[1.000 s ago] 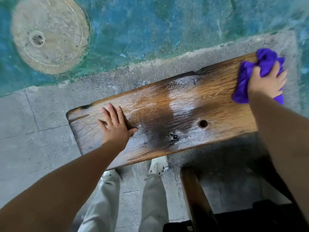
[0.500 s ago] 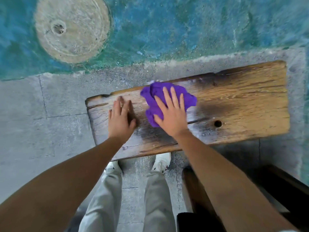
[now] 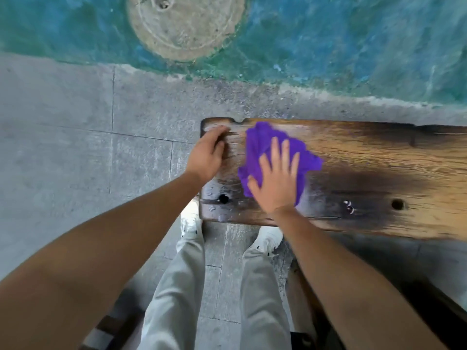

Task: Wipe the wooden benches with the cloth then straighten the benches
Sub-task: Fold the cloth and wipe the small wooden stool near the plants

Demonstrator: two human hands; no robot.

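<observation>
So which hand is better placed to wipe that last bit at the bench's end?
Right. The right hand already presses the purple cloth flat on the bench, beside that end; the left hand only steadies it.

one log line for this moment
phase: wiping | right hand: flat on purple cloth | left hand: on wooden bench end

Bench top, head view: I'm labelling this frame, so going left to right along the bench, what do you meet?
Left hand gripping the bench end → small hole → purple cloth under the flat right hand → white marks → second hole.
</observation>
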